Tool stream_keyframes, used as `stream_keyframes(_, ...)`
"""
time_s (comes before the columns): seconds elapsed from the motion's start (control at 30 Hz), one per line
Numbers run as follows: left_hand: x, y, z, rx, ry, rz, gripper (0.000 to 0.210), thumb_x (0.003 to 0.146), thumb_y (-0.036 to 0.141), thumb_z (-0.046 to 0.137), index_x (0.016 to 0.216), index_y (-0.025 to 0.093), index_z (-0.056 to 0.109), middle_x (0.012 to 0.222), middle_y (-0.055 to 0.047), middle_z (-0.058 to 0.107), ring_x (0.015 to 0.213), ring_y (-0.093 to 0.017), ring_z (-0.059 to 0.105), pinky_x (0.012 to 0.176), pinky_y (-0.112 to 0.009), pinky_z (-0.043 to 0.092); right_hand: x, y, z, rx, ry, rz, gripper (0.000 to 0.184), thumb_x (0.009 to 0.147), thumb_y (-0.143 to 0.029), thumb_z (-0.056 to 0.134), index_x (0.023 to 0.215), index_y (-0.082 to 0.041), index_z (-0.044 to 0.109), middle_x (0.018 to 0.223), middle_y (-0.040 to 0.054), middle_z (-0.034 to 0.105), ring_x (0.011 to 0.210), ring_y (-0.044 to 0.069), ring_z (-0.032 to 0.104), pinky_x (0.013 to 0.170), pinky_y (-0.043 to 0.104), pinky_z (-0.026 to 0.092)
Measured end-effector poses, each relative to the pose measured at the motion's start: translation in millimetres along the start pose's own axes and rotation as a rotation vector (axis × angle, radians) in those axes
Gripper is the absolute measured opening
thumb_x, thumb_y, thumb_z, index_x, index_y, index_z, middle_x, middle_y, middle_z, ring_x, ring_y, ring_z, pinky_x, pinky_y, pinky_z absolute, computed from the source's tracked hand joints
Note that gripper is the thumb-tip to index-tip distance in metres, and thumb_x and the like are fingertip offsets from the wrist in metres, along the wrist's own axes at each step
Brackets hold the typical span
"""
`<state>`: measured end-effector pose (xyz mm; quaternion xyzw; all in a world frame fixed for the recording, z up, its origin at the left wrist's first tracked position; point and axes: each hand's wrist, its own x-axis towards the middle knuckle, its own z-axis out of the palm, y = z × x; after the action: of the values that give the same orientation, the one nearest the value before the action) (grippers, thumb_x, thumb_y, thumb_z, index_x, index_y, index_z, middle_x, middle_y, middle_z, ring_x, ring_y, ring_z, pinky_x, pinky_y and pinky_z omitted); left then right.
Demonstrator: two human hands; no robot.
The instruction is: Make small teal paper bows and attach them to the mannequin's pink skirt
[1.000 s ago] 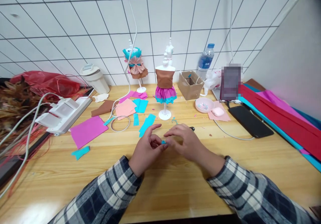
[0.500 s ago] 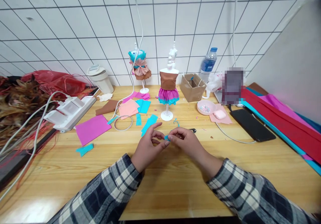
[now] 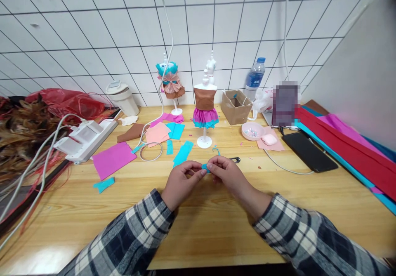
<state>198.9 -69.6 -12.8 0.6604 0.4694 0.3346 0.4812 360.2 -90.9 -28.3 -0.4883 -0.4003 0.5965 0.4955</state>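
Note:
Between the fingertips of both hands is a small piece of blue crepe paper (image 3: 205,167). My left hand (image 3: 185,181) pinches its left side, and my right hand (image 3: 228,174) pinches its right side. Just beyond them stands a mini dress form (image 3: 205,98) on a white base, in a brown top and a magenta skirt with a blue hem. The looped handles of a small black tool (image 3: 236,159) show past my right hand; the rest of it is hidden. A larger blue paper strip (image 3: 183,153) lies beyond my left hand.
Paper pieces, including a magenta sheet (image 3: 113,159), lie to the left near a white power strip (image 3: 88,138). A second dressed form (image 3: 172,84), a cardboard box (image 3: 236,107) and a bottle (image 3: 255,78) stand at the back. On the right are a pink bead dish (image 3: 251,132) and a black phone (image 3: 310,151).
The left fingers, spread half a second ago, have closed onto the blue paper. The hands remain together in about the same place; the view has shifted slightly.

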Motion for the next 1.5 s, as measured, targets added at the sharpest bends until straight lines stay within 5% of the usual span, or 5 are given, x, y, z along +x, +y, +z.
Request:
stream_keyframes(0.5,0.7,5.1,-4.1,-0.163,0.001,-0.094,0.022,0.071,0.035,0.071,0.074,0.014,0.065,0.069,-0.001,0.064,0.066,-0.013,0.056,0.064,-0.024,0.044,-2.7,-3.4,-1.0,-0.106,-0.068,-0.053,0.031,0.069,-0.040,0.071,0.090,-0.018,0.061,0.072,-0.0020,0.058,0.055,0.009,0.049,0.049,0.023,0.040)
stream_keyframes(0.7,0.3,0.6,-2.5,-0.227,-0.015,-0.042,0.035,0.074,0.036,0.071,0.102,0.016,0.064,0.093,-0.005,0.066,0.088,-0.017,0.061,0.078,-0.027,0.048,-4.3,-5.3,-0.8,-0.033,-0.020,-0.051,0.027,0.067,-0.038,0.073,0.077,-0.018,0.059,0.063,-0.0033,0.057,0.055,0.009,0.049,0.048,0.022,0.041)
stream_keyframes(0.87,-0.4,-0.6,2.7,-0.345,-0.038,-0.120,0.028,0.068,0.035,0.076,0.083,0.015,0.063,0.080,-0.003,0.068,0.076,-0.015,0.064,0.074,-0.027,0.049,-6.2,-5.8,0.7,0.027,-0.044,-0.015,0.027,0.067,-0.038,0.074,0.076,-0.018,0.057,0.067,-0.0019,0.059,0.062,0.011,0.054,0.054,0.023,0.044)
stream_keyframes(1.2,-3.6,0.5,0.3,-0.137,-0.135,-0.073,0.018,0.073,0.030,0.069,0.080,0.015,0.063,0.073,-0.002,0.065,0.068,-0.014,0.059,0.064,-0.025,0.045,-11.1,-7.8,-5.6,-0.592,-0.014,-0.244,0.007,0.075,-0.026,0.063,0.077,-0.019,0.062,0.063,-0.0028,0.053,0.055,0.010,0.042,0.052,0.024,0.034)
stream_keyframes(1.5,-6.4,1.1,4.2,-0.626,-0.044,-0.232,0.020,0.073,0.027,0.074,0.083,0.015,0.061,0.082,-0.002,0.068,0.079,-0.012,0.062,0.077,-0.025,0.047,-10.0,-1.4,2.8,-0.263,-0.059,-0.125,0.018,0.079,-0.037,0.062,0.079,-0.019,0.057,0.068,-0.0020,0.056,0.058,0.011,0.047,0.053,0.024,0.038)
